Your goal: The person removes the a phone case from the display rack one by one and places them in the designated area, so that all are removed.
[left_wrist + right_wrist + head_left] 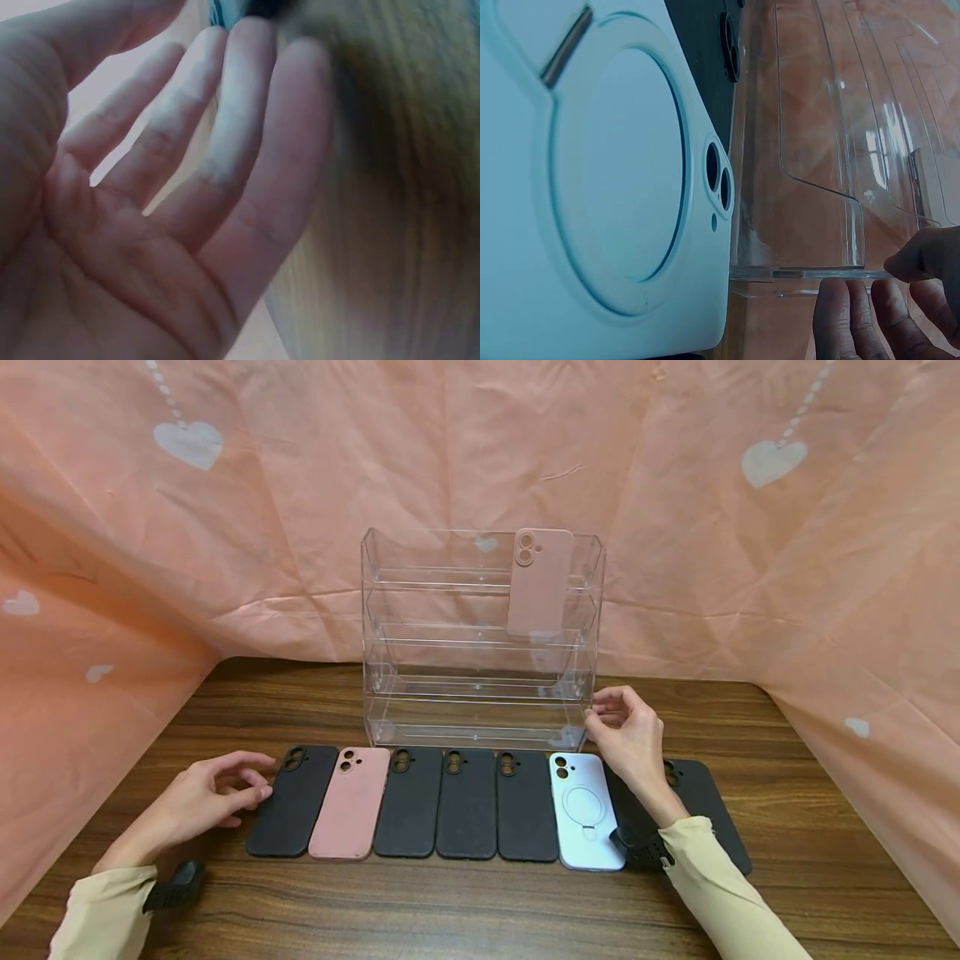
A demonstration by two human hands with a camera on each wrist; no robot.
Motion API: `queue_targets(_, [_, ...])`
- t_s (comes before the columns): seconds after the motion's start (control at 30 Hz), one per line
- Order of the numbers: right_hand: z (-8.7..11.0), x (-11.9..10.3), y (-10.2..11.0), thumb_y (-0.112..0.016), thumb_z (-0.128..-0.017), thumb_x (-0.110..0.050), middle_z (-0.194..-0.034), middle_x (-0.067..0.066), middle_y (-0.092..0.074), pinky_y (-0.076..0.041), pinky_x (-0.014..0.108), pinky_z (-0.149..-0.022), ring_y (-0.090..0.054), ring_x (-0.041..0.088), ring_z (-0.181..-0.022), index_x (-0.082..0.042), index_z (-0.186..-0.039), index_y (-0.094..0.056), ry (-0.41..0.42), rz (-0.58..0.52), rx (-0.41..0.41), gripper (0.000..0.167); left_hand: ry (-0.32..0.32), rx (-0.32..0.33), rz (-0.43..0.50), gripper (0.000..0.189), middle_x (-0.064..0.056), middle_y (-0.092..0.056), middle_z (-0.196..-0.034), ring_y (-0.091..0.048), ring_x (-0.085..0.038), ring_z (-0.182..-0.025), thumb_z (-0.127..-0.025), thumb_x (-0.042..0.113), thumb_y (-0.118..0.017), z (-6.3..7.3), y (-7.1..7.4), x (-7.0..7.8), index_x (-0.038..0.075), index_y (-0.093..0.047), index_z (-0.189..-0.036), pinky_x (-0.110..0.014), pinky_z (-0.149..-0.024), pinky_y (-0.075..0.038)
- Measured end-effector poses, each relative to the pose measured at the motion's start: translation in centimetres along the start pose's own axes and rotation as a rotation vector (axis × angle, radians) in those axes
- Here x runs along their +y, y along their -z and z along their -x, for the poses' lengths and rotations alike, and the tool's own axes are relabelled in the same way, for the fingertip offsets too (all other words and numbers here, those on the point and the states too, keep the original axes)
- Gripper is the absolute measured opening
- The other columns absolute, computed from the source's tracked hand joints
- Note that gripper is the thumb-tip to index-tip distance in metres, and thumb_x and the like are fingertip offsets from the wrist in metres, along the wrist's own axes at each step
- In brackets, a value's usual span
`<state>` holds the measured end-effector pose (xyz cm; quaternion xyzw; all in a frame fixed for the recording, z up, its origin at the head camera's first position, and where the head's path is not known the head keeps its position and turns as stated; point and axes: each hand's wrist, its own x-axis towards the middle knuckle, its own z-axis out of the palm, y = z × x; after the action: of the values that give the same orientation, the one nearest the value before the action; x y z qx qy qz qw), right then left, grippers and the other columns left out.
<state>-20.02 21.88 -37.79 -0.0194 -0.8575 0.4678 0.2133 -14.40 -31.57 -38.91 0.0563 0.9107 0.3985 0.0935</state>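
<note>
A clear tiered display rack (480, 714) stands behind a row of phone cases. My right hand (628, 735) is at its lower right side, thumb and fingertips on either side of the transparent side wall (802, 274). One pink phone case (542, 583) stands upright in the rack's top tier, toward the right. My left hand (198, 797), its fingers loosely bent and holding nothing, rests beside the leftmost black phone case (294, 802). Near my right wrist lies a white phone case (588, 847) with a ring on its back; the arm partly covers a black case to its right.
The row also has a pink case (350, 806), several black cases (467, 814) and a black case (708, 806) at the right end. Everything stands on a brown wooden table (465, 910). Peach cloth (300, 485) with white hearts hangs behind and at both sides.
</note>
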Motion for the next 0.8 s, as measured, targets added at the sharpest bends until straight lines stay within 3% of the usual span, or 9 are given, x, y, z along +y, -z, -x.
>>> queue_targets(0.2, [-0.1,0.1,0.0,-0.070,-0.090,-0.004,-0.100,0.017,-0.073,-0.056,0.013,-0.061,-0.066,0.000,-0.078,-0.004,-0.109,-0.067,-0.012,-0.018,-0.006,0.020,-0.103,0.062,0.031,0.052,-0.014,-0.070,-0.111,-0.074,-0.007,-0.088,-0.097,0.027,-0.072,-0.8,-0.2,1.2,0.007,-0.055,-0.142,-0.030,-0.068,-0.062])
queue_targets(0.47, [-0.1,0.0,-0.1,-0.070,-0.090,-0.004,-0.100,0.017,-0.073,-0.056,0.013,-0.061,-0.070,0.011,-0.081,-0.003,-0.109,-0.066,-0.010,-0.018,-0.006,0.020,-0.238,0.118,0.124,0.045,-0.016,-0.071,-0.114,-0.076,-0.017,-0.094,-0.098,0.023,-0.070,-1.9,-1.0,3.5,0.006,-0.058,-0.138,-0.032,-0.074,-0.064])
queue_targets(0.67, [0.0,0.0,0.0,-0.070,-0.090,-0.004,-0.100,0.018,-0.073,-0.055,0.012,-0.061,-0.074,0.025,-0.087,-0.003,-0.109,-0.066,0.000,-0.017,-0.004,0.020,-0.309,0.179,0.154,0.040,0.008,-0.072,-0.109,-0.075,-0.015,-0.093,-0.097,0.018,-0.071,-3.0,-1.6,5.0,0.008,-0.061,-0.135,-0.030,-0.075,-0.063])
queue_targets(0.8, [0.1,0.1,0.0,-0.070,-0.090,-0.005,-0.102,0.019,-0.073,-0.054,0.010,-0.061,-0.074,0.033,-0.091,-0.003,-0.110,-0.066,0.002,-0.014,-0.006,0.021,-0.341,0.208,0.184,0.039,0.010,-0.071,-0.108,-0.075,-0.010,-0.093,-0.097,0.016,-0.071,-3.5,-2.1,6.1,0.008,-0.061,-0.134,-0.027,-0.076,-0.063])
